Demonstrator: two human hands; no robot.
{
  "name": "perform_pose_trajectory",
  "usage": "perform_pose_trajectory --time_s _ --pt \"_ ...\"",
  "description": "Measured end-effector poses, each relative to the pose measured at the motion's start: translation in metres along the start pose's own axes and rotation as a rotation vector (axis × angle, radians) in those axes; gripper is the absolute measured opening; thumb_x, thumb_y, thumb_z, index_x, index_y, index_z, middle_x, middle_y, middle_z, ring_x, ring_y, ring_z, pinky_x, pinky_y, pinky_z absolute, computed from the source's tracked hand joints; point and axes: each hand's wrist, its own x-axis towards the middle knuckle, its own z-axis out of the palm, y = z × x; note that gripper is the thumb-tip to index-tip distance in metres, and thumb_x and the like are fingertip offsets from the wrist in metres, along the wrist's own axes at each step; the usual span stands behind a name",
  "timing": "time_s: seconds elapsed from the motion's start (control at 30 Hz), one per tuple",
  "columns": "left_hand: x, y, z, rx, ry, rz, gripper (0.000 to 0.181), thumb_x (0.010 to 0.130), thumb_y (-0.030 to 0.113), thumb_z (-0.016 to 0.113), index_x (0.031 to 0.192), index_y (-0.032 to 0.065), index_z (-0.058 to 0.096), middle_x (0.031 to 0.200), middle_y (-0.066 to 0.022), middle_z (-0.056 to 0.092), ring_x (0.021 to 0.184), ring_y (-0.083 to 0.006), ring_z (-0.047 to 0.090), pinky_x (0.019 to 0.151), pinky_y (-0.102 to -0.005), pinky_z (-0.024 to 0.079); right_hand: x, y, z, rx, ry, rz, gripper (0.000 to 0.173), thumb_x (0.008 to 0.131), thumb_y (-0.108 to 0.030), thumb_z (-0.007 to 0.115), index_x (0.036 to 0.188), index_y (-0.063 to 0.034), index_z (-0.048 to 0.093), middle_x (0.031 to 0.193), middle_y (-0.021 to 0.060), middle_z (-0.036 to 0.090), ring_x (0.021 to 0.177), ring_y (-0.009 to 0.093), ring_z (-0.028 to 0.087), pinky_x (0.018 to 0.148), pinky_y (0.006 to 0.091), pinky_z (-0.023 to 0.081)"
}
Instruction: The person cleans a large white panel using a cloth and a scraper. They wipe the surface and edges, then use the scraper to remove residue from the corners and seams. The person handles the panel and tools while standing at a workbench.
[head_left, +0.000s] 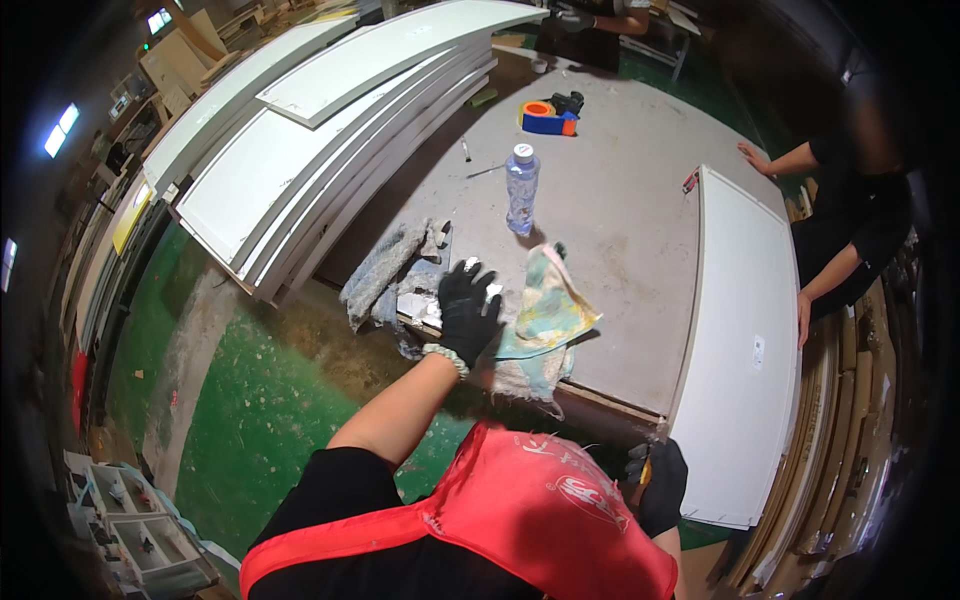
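Observation:
My left hand (470, 311), in a black glove, reaches over the near edge of the table with its fingers a little apart. White patchy material (420, 306) lies under and around it; whether I touch it is hidden. Low on the right, my black-gloved right hand (661, 484) closes around a small tool with a yellow part (646, 472), mostly covered by the fingers. That hand is beside the near end of a long white panel (739, 352). A stained cloth (551, 307) hangs over the table edge between my hands. A grey fluffy rag (382, 266) is left of my left hand.
A plastic bottle (522, 191) stands on the table (622, 225), before an orange-and-blue tape dispenser (549, 120). White panels (247, 195) are stacked at left. A co-worker's hand (804, 319) touches the right panel; another person's gloved hand (576, 20) is at the far end.

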Motion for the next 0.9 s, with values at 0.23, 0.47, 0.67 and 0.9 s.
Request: perform_pose_trajectory --time_s 0.23,0.47,0.67,0.9 --pt "0.055 -0.109 -0.053 0.246 -0.283 -0.47 0.062 0.08 0.029 0.073 0.135 0.0068 0.053 0.131 -0.0256 0.055 0.122 -0.0395 0.053 0.102 -0.0497 0.04 0.018 0.019 0.045 -0.083 0.107 0.015 0.016 0.101 -0.017 0.051 0.108 -0.0043 0.058 0.079 0.0039 0.061 0.059 0.01 0.055 0.053 0.0247 0.047" --pt "0.157 -0.141 -0.214 -0.489 0.482 -0.328 0.036 0.094 0.009 0.062 0.128 -0.0002 0.055 0.116 -0.0155 0.063 0.098 -0.0234 0.063 0.085 -0.0341 0.05 0.065 -0.006 0.143 -0.269 0.081 -0.028 0.02 0.101 -0.021 0.052 0.107 -0.0036 0.061 0.085 0.0039 0.063 0.065 0.013 0.056 0.06 0.0269 0.046" --pt "0.168 -0.161 -0.203 -0.325 0.29 -0.146 0.034 0.095 0.006 0.058 0.127 -0.0037 0.057 0.119 -0.0184 0.064 0.108 -0.03 0.063 0.095 -0.0393 0.049 0.082 -0.049 0.18 0.035 0.112 0.074 0.022 0.103 -0.019 0.051 0.113 -0.0008 0.059 0.082 0.006 0.063 0.063 0.009 0.056 0.059 0.0234 0.047" --pt "0.202 -0.13 -0.199 -0.673 0.153 -0.166 0.036 0.105 0.016 0.042 0.131 -0.0034 0.058 0.131 -0.0164 0.062 0.127 -0.0253 0.054 0.11 -0.039 0.04 0.056 -0.027 0.157 0.11 0.228 0.06 0.024 0.103 -0.02 0.051 0.113 -0.0003 0.06 0.082 0.0061 0.064 0.065 0.009 0.059 0.059 0.0242 0.048"
